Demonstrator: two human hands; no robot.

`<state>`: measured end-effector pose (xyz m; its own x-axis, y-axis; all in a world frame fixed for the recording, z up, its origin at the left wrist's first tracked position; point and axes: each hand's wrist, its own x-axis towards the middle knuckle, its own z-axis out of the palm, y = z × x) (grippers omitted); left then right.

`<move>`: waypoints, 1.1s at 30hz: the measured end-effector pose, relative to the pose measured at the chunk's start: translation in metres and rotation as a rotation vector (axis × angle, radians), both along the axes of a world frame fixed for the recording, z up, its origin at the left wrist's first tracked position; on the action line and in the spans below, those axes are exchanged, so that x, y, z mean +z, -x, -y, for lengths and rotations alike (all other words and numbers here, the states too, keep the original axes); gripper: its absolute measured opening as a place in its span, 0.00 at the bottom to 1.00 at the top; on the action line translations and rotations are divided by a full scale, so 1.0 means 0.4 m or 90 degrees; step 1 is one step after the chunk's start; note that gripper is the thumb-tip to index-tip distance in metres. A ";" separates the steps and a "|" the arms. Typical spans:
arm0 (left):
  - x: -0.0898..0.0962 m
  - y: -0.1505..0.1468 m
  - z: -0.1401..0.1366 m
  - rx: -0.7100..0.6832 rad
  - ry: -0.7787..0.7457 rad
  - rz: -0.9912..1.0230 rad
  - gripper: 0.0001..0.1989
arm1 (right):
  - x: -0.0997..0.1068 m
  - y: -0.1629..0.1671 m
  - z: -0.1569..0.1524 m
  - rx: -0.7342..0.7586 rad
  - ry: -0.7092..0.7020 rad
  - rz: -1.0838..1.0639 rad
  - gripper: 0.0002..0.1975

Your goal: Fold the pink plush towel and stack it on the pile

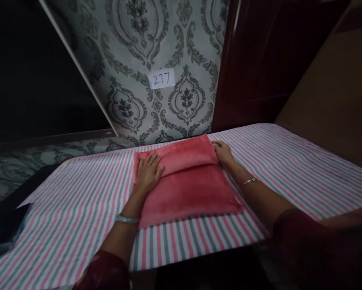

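A pink plush towel (187,181) lies folded near the middle of the desk (290,169), its far part doubled back over itself so that a thicker band runs along the far edge and a single smooth layer spreads toward the person. The left hand (148,171) lies flat and released on the left end of that folded band, palm down, fingers spread and pointing away, pressing on the fabric without gripping it. The right hand (223,154) sits at the far right corner of the towel, fingers curled lightly against the edge of the fold; whether it pinches the cloth or only touches it I cannot tell. A pale bangle (127,219) circles the left wrist and a thin bracelet (249,181) the right wrist, and dark maroon sleeves (302,241) cover both arms nearer the camera. The towel rests on a striped cloth (72,209) in pink, grey and white that covers the desk from edge to edge, its stripes running from the near side to the far side. Behind the desk stands a wall with grey damask wallpaper (138,48), and a small white label (161,79) reading 277 is stuck on it just above the towel's far edge. To the right of the wallpaper is a dark red wooden panel (259,60), and to the left the room falls into shadow.
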<state>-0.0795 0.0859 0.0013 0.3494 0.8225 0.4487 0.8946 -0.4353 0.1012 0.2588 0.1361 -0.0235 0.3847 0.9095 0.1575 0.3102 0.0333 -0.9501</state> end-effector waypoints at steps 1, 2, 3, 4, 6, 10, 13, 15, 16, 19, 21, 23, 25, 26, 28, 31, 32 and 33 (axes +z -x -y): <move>0.007 0.012 0.001 -0.016 -0.017 0.037 0.24 | -0.010 -0.014 0.029 0.009 0.001 -0.011 0.17; 0.016 0.025 0.005 -0.025 -0.042 0.073 0.23 | -0.021 -0.026 0.060 0.023 0.006 -0.020 0.16; 0.024 0.040 0.014 -0.023 -0.075 0.107 0.22 | -0.032 -0.038 0.092 0.044 0.013 -0.028 0.16; 0.033 0.055 0.026 -0.002 -0.113 0.138 0.20 | -0.042 -0.047 0.125 0.068 0.021 -0.035 0.15; 0.044 0.087 0.063 0.094 -0.164 0.189 0.16 | -0.055 -0.057 0.183 0.122 0.044 -0.046 0.14; 0.027 0.142 0.155 0.323 -0.012 0.273 0.14 | -0.060 -0.045 0.258 0.227 0.073 -0.070 0.13; -0.013 0.161 0.201 0.344 0.144 0.338 0.19 | -0.056 -0.027 0.279 0.273 0.048 -0.147 0.14; -0.033 0.163 0.211 0.329 0.179 0.369 0.22 | -0.054 -0.020 0.281 0.281 0.039 -0.190 0.16; -0.039 0.162 0.211 0.329 0.186 0.376 0.23 | -0.053 -0.018 0.280 0.290 0.037 -0.202 0.17; -0.034 0.156 0.203 0.345 0.196 0.369 0.25 | -0.051 -0.014 0.273 0.335 0.029 -0.220 0.20; -0.022 0.152 0.201 0.349 0.207 0.345 0.25 | -0.051 -0.010 0.267 0.349 0.030 -0.220 0.20; -0.012 0.147 0.205 0.337 0.217 0.322 0.24 | -0.050 -0.006 0.264 0.326 0.049 -0.203 0.17; -0.008 0.144 0.212 0.327 0.217 0.318 0.24 | -0.051 0.000 0.263 0.289 0.067 -0.184 0.13; -0.008 0.143 0.215 0.323 0.213 0.328 0.24 | -0.052 0.002 0.263 0.273 0.070 -0.178 0.11; -0.008 0.142 0.221 0.314 0.213 0.357 0.24 | -0.058 0.003 0.264 0.251 0.066 -0.171 0.09; -0.005 0.141 0.225 0.311 0.214 0.391 0.24 | -0.073 -0.003 0.268 0.195 0.055 -0.159 0.07; -0.003 0.141 0.225 0.314 0.216 0.401 0.25 | -0.078 -0.006 0.269 0.173 0.052 -0.156 0.07; -0.001 0.141 0.225 0.317 0.222 0.415 0.25 | -0.083 -0.010 0.270 0.154 0.051 -0.153 0.08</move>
<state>-0.1359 -0.0040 0.0010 -0.3221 0.9379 0.1289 0.6903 0.1395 0.7100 0.2627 0.0280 -0.0565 0.1744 0.9846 0.0126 0.0698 0.0004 -0.9976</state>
